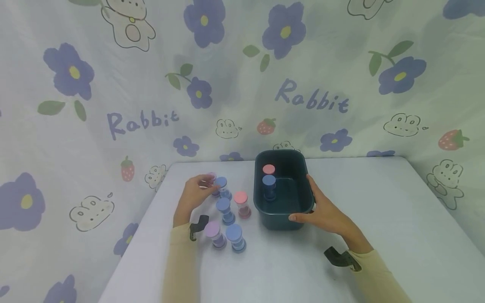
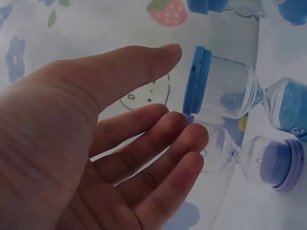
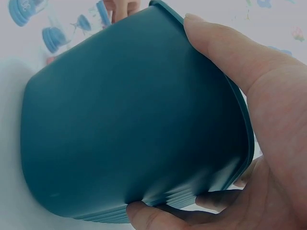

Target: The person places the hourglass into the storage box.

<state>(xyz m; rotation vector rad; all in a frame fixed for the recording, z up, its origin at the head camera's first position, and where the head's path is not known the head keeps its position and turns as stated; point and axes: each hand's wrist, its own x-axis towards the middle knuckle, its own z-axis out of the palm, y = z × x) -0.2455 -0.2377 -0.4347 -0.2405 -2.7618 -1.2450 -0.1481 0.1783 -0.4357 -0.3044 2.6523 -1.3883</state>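
My left hand [image 1: 195,192] is at the far left of the table, beside a blue-capped hourglass [image 1: 222,182] and a purple-capped hourglass [image 2: 283,164] partly hidden behind the fingers. In the left wrist view its thumb and fingers are spread apart, with nothing held between them. My right hand [image 1: 329,213] grips the near right corner of a dark teal bin [image 1: 282,223], thumb on the rim and fingers along the side. Inside the bin stand a blue-capped hourglass [image 1: 269,182] and, behind it, a pink-capped one [image 1: 269,169].
Between the left arm and the bin stand another blue-capped hourglass [image 1: 223,205] and a pink-capped hourglass [image 1: 241,198]. Closer to me are a purple-capped hourglass [image 1: 213,229] and a blue-capped hourglass [image 1: 234,232]. A printed curtain [image 1: 235,71] hangs behind the white table [image 1: 371,198].
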